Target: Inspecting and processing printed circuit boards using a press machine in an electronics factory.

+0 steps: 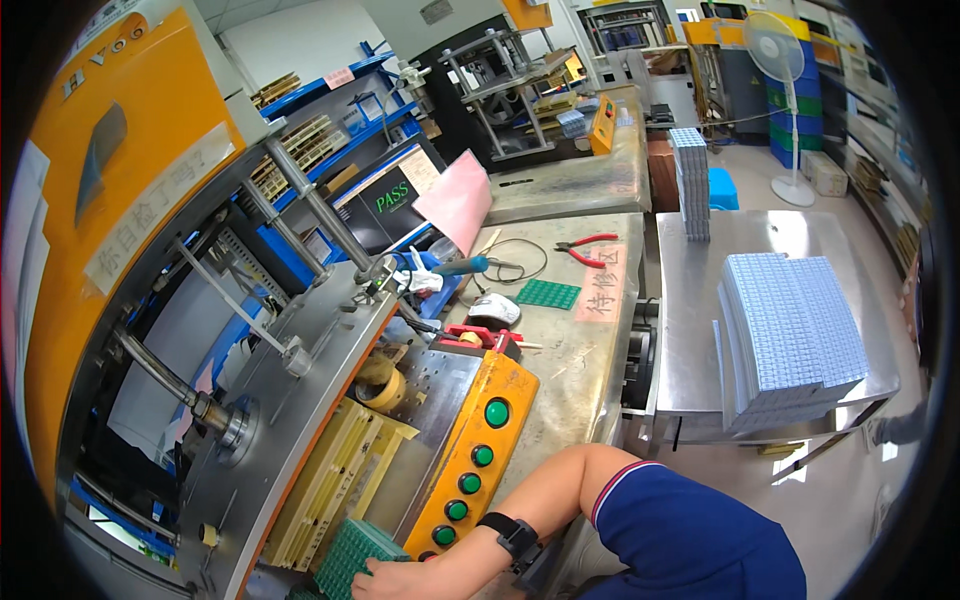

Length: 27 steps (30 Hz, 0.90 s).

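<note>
At the lower edge my right hand (395, 580) has its fingers over the edge of a green circuit board panel (350, 548), gripping it; the hand is partly cut off by the frame. Whether this is one panel or several together I cannot tell. The panel lies against the yellow slatted fixture (340, 490) in front of the press. Beside my forearm runs an orange control box (478, 450) with several green buttons. My left hand is out of view.
The orange-topped press (130, 140) with metal posts rises at left. On the bench lie a green panel (548, 293), red-handled cutters (590, 248) and a white mouse (494, 311). A monitor (385, 200) stands behind. Stacked pale-blue panels (790, 335) fill part of the steel table (690, 370).
</note>
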Tool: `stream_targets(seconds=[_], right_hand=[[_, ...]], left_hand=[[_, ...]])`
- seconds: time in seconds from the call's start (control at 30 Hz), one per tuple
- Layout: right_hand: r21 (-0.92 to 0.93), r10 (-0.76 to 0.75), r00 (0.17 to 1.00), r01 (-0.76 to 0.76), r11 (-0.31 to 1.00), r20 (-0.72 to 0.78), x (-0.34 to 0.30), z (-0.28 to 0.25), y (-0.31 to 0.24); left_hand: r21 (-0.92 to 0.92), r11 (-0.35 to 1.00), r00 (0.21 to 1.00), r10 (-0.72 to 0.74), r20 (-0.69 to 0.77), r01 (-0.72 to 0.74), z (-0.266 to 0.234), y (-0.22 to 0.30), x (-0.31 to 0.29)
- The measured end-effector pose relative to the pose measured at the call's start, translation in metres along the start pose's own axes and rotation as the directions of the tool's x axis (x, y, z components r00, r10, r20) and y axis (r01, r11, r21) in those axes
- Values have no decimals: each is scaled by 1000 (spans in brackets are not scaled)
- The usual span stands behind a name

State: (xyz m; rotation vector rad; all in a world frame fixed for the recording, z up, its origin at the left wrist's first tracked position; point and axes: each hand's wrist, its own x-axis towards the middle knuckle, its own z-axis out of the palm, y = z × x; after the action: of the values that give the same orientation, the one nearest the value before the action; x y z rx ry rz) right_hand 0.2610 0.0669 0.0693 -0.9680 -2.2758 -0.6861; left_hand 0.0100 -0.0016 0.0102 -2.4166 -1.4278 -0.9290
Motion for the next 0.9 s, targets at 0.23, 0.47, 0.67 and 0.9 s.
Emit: stream_targets(seconds=[0.23,0.47,0.67,0.9], right_hand=[[198,53,999,-52,979,-3,19,1,20],[108,-36,986,18,994,165,13,-18,38],[210,9,997,-25,977,79,6,-18,45],[69,8,998,-4,998,-59,16,-33,49]], left_hand=[[-206,951,956,-180,234,229,-28,-11,16],[-562,816,929,91,359,137,-73,13,166],[-38,997,953,69,294,-61,1,-10,285],[-94,958,876,285,390,-270,43,-60,335]])
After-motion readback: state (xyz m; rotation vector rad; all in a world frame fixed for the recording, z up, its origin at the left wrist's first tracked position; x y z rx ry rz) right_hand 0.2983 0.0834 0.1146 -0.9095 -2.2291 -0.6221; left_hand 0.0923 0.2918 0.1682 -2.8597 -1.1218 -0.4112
